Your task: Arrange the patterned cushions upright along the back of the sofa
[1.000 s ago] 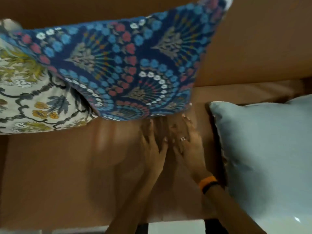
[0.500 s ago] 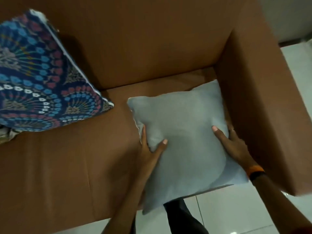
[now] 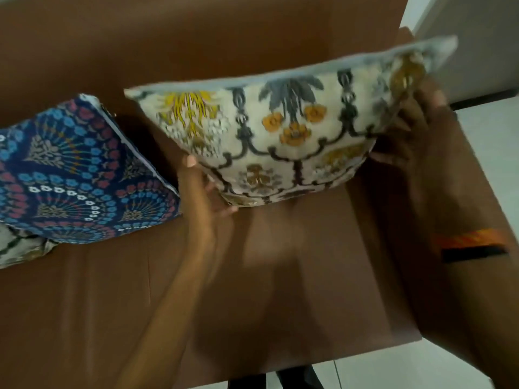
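A cream floral cushion (image 3: 280, 136) with yellow and grey flowers and a pale grey back hangs in the air above the brown sofa seat (image 3: 112, 304). My left hand (image 3: 205, 189) grips its lower left corner. My right hand (image 3: 412, 130) grips its right edge. A blue cushion (image 3: 70, 175) with a fan pattern leans against the sofa back (image 3: 196, 37) at the left. Beneath that one, a corner of another cream patterned cushion (image 3: 19, 245) shows at the left edge.
The sofa's right armrest (image 3: 483, 175) lies behind my right wrist, which wears an orange and black band (image 3: 471, 245). A white tiled floor (image 3: 393, 372) runs along the front and right. A pale wall (image 3: 477, 37) stands at the top right.
The grey-backed cushion lay flat on the seat under both hands half a second ago. Now it is lifted off the seat and turned, its floral face toward me.
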`<state>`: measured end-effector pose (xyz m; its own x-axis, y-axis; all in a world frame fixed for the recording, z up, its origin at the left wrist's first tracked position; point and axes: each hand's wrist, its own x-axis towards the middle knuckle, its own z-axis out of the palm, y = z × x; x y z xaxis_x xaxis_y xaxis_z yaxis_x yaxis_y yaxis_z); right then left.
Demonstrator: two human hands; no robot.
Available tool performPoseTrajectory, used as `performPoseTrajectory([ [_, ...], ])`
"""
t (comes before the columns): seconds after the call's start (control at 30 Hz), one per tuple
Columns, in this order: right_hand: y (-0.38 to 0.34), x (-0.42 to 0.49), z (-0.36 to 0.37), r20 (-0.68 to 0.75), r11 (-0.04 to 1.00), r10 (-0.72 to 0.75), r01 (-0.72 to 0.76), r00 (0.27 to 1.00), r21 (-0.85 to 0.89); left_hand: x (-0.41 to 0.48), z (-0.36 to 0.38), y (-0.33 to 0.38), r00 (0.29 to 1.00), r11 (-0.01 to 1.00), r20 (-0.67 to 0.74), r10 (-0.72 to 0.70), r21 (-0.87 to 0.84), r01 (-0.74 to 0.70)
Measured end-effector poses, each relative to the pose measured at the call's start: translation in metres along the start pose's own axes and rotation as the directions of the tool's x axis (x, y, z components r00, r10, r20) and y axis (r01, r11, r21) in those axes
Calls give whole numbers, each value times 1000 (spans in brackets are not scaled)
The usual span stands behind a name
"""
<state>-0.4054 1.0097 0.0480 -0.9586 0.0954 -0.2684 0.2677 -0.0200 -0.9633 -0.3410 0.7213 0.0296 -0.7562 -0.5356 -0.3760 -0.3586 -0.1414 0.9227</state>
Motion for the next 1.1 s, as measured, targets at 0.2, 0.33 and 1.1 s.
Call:
performPoseTrajectory([
  [0.2, 62, 28, 107, -41, 478, -746, 490, 665, -729, 27, 55, -36, 567, 339, 115, 816, 700, -629],
  [0.33, 150, 23, 106, 176, 295, -663, 470, 727, -832, 55, 55, -109, 561, 179, 280, 779, 758, -627],
  [1.1, 124, 23, 88, 151, 979, 144, -162, 978, 121, 79, 36, 87, 587, 292, 619, 522, 517, -805],
])
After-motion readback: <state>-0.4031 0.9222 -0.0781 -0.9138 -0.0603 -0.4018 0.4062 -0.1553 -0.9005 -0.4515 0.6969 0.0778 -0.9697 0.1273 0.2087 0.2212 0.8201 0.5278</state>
